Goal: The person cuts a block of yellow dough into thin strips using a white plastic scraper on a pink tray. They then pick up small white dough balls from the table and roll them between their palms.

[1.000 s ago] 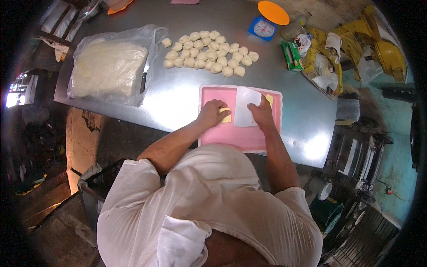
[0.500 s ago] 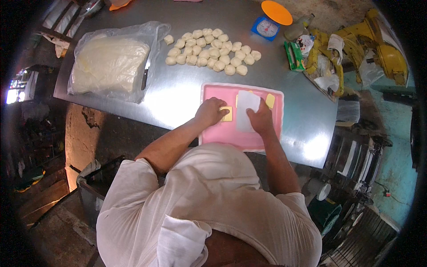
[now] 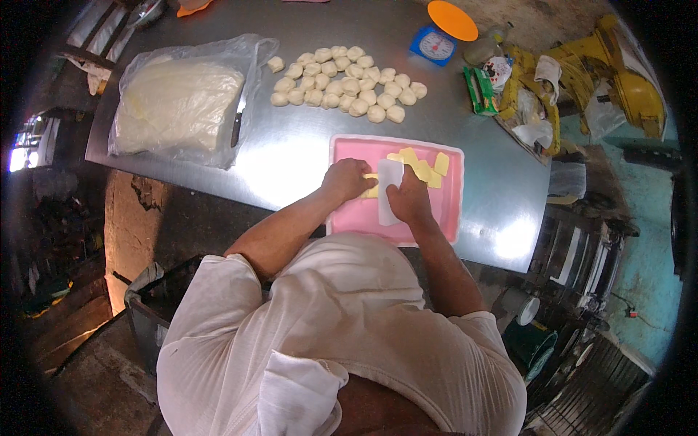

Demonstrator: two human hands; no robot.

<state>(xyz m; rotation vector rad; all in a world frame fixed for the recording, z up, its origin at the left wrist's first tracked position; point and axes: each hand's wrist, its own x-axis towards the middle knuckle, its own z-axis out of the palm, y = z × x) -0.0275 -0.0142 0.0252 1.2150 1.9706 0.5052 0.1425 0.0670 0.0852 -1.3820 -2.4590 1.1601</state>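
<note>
My left hand (image 3: 345, 179) pins a yellow block (image 3: 373, 192) under curled fingers as my right hand (image 3: 411, 198) grips one white scraper (image 3: 389, 176), long axis pointing away from me, inside one pink tray (image 3: 356, 221); at least five yellow slices (image 3: 420, 171) lie just beyond my right knuckles.

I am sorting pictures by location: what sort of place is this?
Probably a small bakery or kitchen: pale dough balls lie on a metal table, near a blue scale with an orange pan.
</note>
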